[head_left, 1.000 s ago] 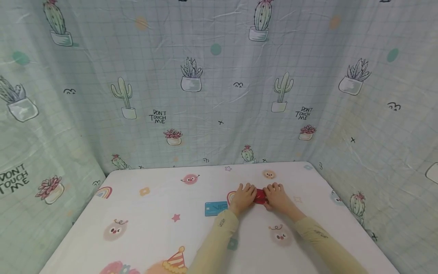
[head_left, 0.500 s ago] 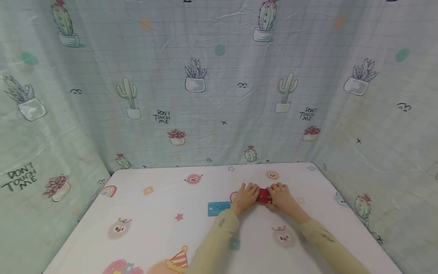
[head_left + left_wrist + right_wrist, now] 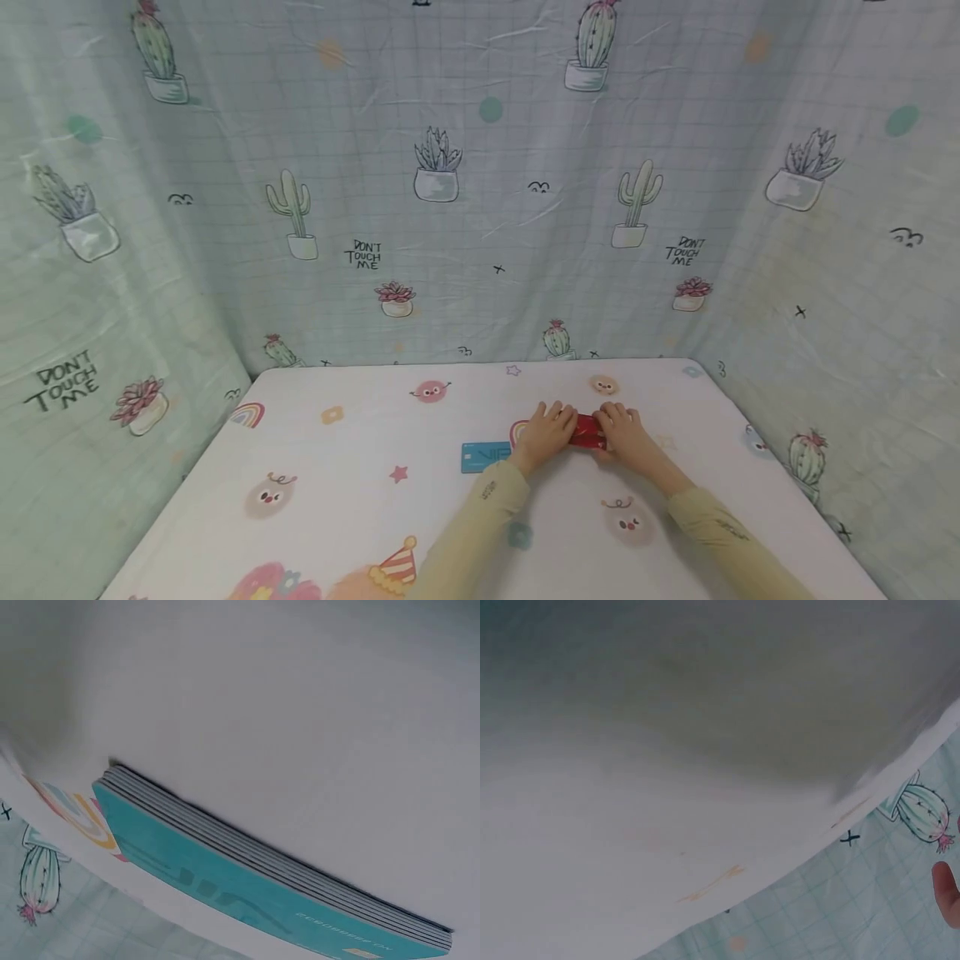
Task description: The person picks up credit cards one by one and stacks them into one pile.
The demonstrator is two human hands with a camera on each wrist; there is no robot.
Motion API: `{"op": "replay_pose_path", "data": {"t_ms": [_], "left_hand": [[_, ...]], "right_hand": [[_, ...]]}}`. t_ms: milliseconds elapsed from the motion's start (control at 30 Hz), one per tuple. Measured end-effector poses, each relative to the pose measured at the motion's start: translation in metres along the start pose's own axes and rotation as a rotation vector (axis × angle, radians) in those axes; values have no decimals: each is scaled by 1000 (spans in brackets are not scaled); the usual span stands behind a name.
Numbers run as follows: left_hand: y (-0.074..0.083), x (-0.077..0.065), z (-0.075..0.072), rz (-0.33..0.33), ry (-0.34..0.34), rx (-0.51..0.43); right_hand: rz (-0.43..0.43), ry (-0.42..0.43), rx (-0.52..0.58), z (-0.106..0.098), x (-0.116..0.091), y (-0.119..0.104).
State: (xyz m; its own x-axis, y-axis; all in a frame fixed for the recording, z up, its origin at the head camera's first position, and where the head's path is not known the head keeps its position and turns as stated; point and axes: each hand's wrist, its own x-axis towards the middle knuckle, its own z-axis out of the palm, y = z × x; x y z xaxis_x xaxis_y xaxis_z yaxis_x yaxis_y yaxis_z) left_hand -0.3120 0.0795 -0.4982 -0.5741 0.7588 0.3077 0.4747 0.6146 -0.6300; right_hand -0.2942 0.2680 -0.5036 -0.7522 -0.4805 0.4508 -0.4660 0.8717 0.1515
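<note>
Red cards (image 3: 587,432) lie low over the table between the two hands in the head view; whether they form one neat stack cannot be told. My left hand (image 3: 549,433) holds their left end with curled fingers. At the opposite end my right hand (image 3: 624,437) grips them, its thumb partly hidden beneath. Just left of the left wrist lies a stack of blue cards (image 3: 483,457) marked VIP, its right end covered by that arm. The left wrist view shows the same blue stack (image 3: 225,870) with its layered edges. Only a fingertip (image 3: 945,889) shows in the right wrist view.
The white table (image 3: 337,467) carries printed cartoon figures, stars and rainbows. A cactus-print curtain (image 3: 480,233) hangs behind it and along both sides. The table's far edge lies a short way beyond the hands.
The head view has shifted slightly, sliding the scene rightward. My right hand has drawn a little away from the left, and more of the red cards shows between them. The blue stack stays put.
</note>
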Motion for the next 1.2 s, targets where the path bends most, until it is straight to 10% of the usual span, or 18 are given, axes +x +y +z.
{"op": "replay_pose_path", "data": {"t_ms": [1200], "left_hand": [[-13, -7, -11, 28, -39, -44]], "right_hand": [[-34, -11, 136, -12, 3, -8]]}}
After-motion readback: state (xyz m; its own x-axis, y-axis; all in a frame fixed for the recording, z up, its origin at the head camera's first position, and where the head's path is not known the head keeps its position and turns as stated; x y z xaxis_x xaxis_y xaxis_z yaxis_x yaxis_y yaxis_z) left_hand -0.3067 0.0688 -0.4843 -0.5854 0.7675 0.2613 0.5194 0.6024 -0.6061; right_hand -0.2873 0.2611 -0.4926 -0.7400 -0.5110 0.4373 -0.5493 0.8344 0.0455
